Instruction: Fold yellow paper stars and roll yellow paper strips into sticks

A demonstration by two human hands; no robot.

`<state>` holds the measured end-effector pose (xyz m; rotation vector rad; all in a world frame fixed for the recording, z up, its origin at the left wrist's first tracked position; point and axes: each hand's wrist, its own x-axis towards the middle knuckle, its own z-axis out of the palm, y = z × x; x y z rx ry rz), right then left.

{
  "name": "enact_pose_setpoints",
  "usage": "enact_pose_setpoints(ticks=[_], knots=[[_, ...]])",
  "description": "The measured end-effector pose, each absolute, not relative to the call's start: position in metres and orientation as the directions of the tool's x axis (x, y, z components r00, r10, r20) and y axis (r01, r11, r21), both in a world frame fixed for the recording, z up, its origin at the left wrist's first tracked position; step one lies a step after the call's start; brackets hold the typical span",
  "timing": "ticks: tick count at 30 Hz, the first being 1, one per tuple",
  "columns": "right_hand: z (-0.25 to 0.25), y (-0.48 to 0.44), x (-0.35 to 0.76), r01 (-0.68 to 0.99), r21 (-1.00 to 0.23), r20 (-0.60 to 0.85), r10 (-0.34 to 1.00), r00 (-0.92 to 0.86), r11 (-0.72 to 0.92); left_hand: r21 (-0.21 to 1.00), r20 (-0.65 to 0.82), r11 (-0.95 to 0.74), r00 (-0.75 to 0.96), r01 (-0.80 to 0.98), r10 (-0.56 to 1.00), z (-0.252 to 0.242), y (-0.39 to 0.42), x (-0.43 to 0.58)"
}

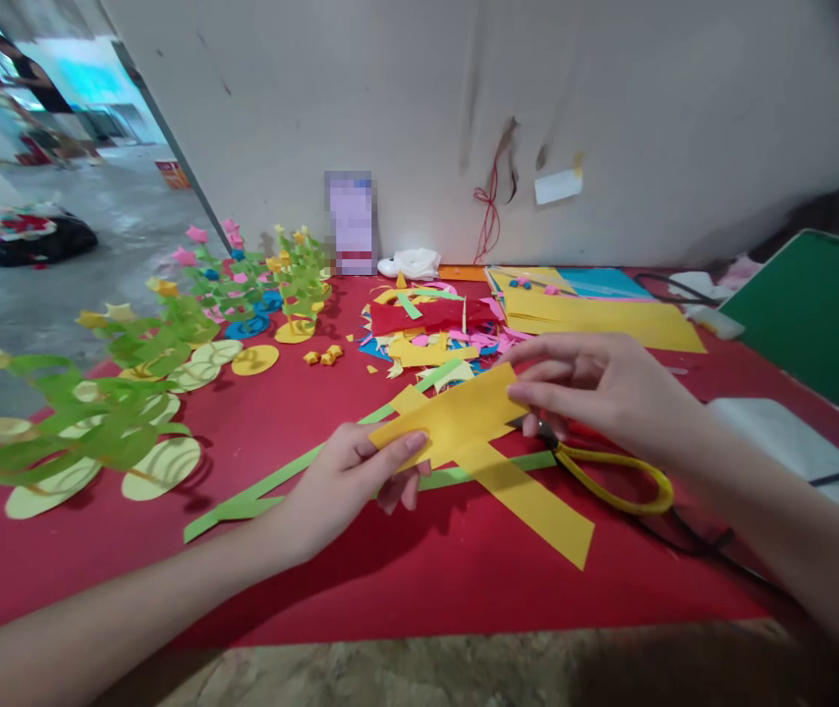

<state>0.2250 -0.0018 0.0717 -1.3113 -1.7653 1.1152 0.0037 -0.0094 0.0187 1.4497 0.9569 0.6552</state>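
Both my hands hold a piece of yellow paper point(456, 417) above the red table cover point(390, 579). My left hand point(350, 481) pinches its lower left end between thumb and fingers. My right hand point(596, 388) pinches its upper right edge with the fingertips. A longer yellow paper strip point(537, 503) lies under it on the table. Yellow-handled scissors point(611, 476) lie just below my right hand. Green paper strips point(279, 481) run across the cover under my left hand.
Green paper plants with yellow discs point(95, 432) and pink flowers point(220, 275) stand at the left. A heap of coloured paper scraps point(426, 329) and yellow sheets point(596, 314) lie at the back. A green board point(817, 314) sits at the right. People stand far back left.
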Motion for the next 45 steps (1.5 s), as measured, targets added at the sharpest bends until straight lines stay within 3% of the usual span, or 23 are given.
enact_pose_setpoints(ticks=[7, 11, 17, 26, 31, 36, 40, 45], knots=[[0.076, -0.001, 0.225, 0.517, -0.853, -0.115, 0.941, -0.318, 0.070, 0.974, -0.114, -0.020, 0.559, 0.227, 0.821, 0.013, -0.011, 0.002], [0.073, -0.003, 0.222, 0.527, -0.827, 0.005, 0.939, -0.345, 0.198, 0.975, -0.107, -0.028, 0.584, 0.218, 0.805, 0.009, -0.013, 0.001], [0.054, -0.008, 0.210, 0.572, -0.789, 0.124, 0.969, -0.214, 0.227, 0.978, -0.133, 0.013, 0.576, 0.208, 0.806, 0.007, -0.014, 0.003], [0.061, -0.005, 0.224, 0.784, -0.573, 0.283, 0.955, -0.084, 0.239, 0.983, -0.162, 0.089, 0.524, 0.161, 0.836, 0.006, -0.014, 0.005], [0.042, -0.016, 0.274, 0.906, -0.357, 0.138, 0.972, -0.189, 0.227, 0.987, -0.160, 0.131, 0.492, 0.092, 0.856, 0.004, -0.011, 0.004], [0.013, -0.038, 0.302, 0.939, -0.240, 0.025, 0.968, -0.248, 0.247, 0.985, -0.170, 0.166, 0.498, 0.053, 0.850, 0.001, -0.009, 0.004], [0.007, -0.033, 0.303, 0.940, -0.237, 0.009, 0.968, -0.251, 0.246, 0.983, -0.170, 0.181, 0.507, 0.028, 0.845, 0.002, -0.010, 0.004], [0.013, -0.024, 0.301, 0.898, -0.385, 0.032, 0.975, -0.219, 0.214, 0.977, -0.167, 0.210, 0.490, -0.032, 0.855, 0.007, -0.006, 0.000]])
